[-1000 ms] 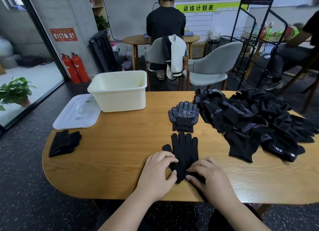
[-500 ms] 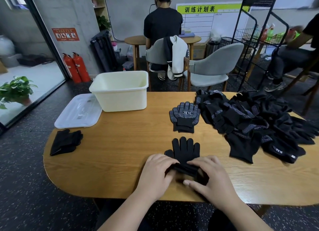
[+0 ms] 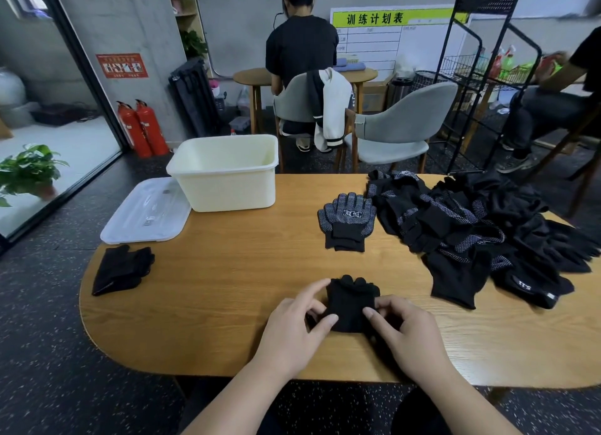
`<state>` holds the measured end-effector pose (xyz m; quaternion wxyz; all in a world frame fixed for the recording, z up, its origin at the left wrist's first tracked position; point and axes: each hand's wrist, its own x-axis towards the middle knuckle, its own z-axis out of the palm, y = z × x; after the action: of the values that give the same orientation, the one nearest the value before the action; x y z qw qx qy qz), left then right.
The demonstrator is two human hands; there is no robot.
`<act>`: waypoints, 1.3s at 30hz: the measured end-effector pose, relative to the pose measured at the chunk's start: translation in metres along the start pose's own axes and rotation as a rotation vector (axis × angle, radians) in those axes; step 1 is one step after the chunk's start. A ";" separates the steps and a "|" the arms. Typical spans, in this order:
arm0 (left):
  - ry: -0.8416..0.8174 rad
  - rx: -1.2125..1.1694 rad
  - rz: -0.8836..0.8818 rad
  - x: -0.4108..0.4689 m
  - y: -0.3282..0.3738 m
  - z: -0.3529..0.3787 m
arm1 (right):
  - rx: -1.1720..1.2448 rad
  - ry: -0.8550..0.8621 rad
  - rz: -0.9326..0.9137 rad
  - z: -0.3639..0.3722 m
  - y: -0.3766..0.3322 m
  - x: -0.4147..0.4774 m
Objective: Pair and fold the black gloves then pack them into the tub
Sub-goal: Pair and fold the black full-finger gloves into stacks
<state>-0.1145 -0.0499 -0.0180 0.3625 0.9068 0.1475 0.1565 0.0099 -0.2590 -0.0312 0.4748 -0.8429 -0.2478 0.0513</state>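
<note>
Since half a second ago the plain black knit glove bundle has been doubled over: its fingers, which lay stretched flat pointing away from the person, are now part of a short, thick packet, with rounded fingertips showing along the far edge. The packet sits near the front edge of the oval light-wood table, directly before the person and well apart from the tub. The left hand pinches the packet's left side, forefinger reaching to the far left corner and thumb pressing the near left edge. The right hand grips the right side, thumb laid on top and the other fingers curled against the right edge. The rectangular cream plastic tub stands at the far left of the table, with a flat translucent white lid lying just beside it on the left. A folded black glove lies alone near the table's left end. Beyond the hands, a black glove pair with white grip dots lies flat, and a loose heap of black gloves covers the table's right side.
</note>
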 end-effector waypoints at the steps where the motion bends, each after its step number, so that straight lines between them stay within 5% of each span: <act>1: -0.006 0.000 0.002 0.000 0.001 0.000 | -0.009 0.002 0.013 0.000 0.000 0.001; 13: -0.044 0.027 0.050 0.007 0.002 0.001 | -0.158 0.073 0.130 0.005 -0.017 0.020; 23: -0.077 0.070 0.103 0.006 0.003 0.002 | -0.357 0.283 -0.110 0.022 -0.003 0.009; 27: -0.245 0.135 0.112 0.002 0.019 0.005 | -0.654 0.132 -0.161 0.029 0.003 0.013; 32: -0.452 0.567 0.259 0.000 0.024 0.012 | -0.748 -0.001 -0.125 0.035 0.004 0.018; 39: -0.404 0.497 0.279 0.011 0.011 0.002 | -0.485 0.034 -0.190 0.025 0.007 0.016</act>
<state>-0.1015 -0.0545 -0.0100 0.1278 0.9914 -0.0191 -0.0188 0.0181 -0.2352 -0.0488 0.2656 -0.9058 -0.3229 -0.0685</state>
